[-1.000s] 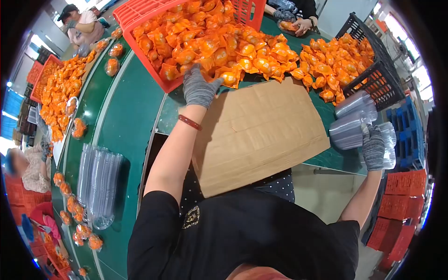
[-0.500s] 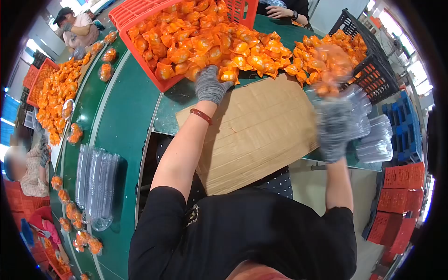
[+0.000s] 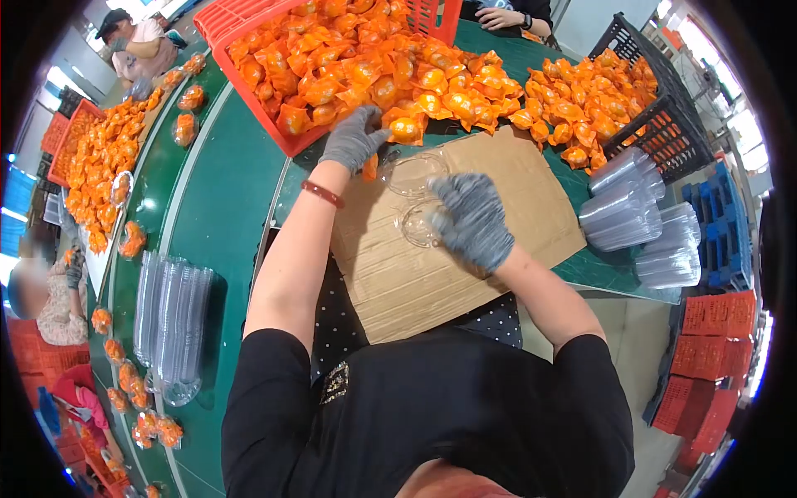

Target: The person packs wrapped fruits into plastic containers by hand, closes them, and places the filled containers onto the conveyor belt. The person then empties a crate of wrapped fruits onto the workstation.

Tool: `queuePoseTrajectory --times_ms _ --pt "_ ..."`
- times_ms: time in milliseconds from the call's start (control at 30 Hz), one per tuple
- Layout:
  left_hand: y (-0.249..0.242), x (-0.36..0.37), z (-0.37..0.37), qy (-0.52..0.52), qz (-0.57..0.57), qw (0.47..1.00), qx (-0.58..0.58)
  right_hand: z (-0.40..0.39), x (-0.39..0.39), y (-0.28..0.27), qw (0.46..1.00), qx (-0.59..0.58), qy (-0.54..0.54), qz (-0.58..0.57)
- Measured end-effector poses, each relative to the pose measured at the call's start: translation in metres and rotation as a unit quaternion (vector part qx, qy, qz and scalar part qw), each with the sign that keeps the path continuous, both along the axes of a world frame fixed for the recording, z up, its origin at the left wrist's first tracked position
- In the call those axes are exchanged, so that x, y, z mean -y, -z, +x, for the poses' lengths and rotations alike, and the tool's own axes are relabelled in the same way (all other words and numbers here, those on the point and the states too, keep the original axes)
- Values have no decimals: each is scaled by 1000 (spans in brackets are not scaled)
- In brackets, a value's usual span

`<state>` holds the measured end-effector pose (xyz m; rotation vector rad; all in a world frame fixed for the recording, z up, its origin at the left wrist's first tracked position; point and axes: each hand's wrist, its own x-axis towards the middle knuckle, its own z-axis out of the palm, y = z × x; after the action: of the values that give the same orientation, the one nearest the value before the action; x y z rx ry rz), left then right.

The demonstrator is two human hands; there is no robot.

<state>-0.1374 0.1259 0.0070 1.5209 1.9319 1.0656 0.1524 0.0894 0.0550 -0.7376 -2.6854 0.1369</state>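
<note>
My left hand (image 3: pixel 355 139), in a grey knit glove, is closed at the edge of the heap of round pieces wrapped in orange film (image 3: pixel 407 100). A wrapped piece (image 3: pixel 370 167) shows under its palm, mostly hidden by the hand. My right hand (image 3: pixel 473 217), gloved too, grips the edge of a clear plastic clamshell box (image 3: pixel 418 176) between thumb and fingers. This box lies open over a brown cardboard sheet (image 3: pixel 448 282), its two rounded halves one above the other.
A red crate (image 3: pixel 274 133) spills wrapped pieces at the back; a black crate (image 3: pixel 664 116) holds more. Stacked clear boxes (image 3: pixel 618 207) stand at the right, others (image 3: pixel 173 324) on the green belt (image 3: pixel 224 216) at the left. Co-workers sit beyond the belt and across the table.
My right hand has come from the right side to the cardboard, now with a clear box. The blurred orange pieces above it are gone. My left hand has shifted slightly left.
</note>
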Motion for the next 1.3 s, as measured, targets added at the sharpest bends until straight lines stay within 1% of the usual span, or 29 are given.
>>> queuePoseTrajectory --times_ms 33,67,133,167,200,267,367,467,500,600,633,667,733,767,867,900,1000,1100,1133,1167,1200,1267,1300 --pt "-7 14 4 -12 28 996 -84 -7 -11 -5 999 -47 12 1" --pt "-13 28 12 -62 12 988 -139 -15 -23 -8 995 -95 26 0" --pt "-30 53 33 -157 -22 956 -247 -40 -66 10 982 -163 7 94" --pt "-31 57 34 -179 -90 958 -206 -52 -81 2 995 -93 27 34" --pt "-28 60 33 -183 -101 965 -158 -66 -94 -6 998 -20 44 -27" --pt "-17 60 24 -197 -114 972 -62 -100 -121 -8 992 69 50 -88" --pt "28 54 -1 -185 -19 981 -60 -136 -124 -17 975 201 77 -49" --pt "43 58 -26 -101 -16 986 131 -162 -128 -6 962 253 103 14" --pt "34 63 -23 -111 6 981 160 -165 -132 3 966 236 95 44" --pt "14 81 -12 -131 32 945 298 -157 -126 -10 959 268 83 40" --pt "-7 88 -2 -129 -8 926 356 -150 -126 -9 967 240 70 51" --pt "-12 94 5 -111 12 896 431 -146 -126 -8 970 233 69 33" --pt "-13 103 17 -74 52 817 569 -139 -124 -11 974 217 64 -6" --pt "-7 107 19 -36 73 797 598 -139 -130 -1 977 206 62 -1" --pt "-6 111 30 37 127 774 619 -140 -123 -6 972 226 55 20" --pt "-6 111 31 57 123 774 619 -142 -124 -5 970 237 48 39" --pt "-6 111 41 43 126 789 600 -138 -123 -11 975 211 70 0" --pt "-10 119 43 21 89 851 518 -120 -132 -11 993 100 61 1" --pt "-12 123 46 24 92 859 503 -113 -135 -7 996 61 60 2" --pt "-14 126 50 30 90 866 490 -109 -144 5 997 9 71 33" --pt "-17 128 55 39 88 873 478 -104 -153 12 996 -36 65 -49" --pt "-31 138 75 47 16 875 481 -91 -170 24 969 -127 58 -204" --pt "-35 143 84 55 -15 876 478 -87 -177 30 964 -138 76 -214"
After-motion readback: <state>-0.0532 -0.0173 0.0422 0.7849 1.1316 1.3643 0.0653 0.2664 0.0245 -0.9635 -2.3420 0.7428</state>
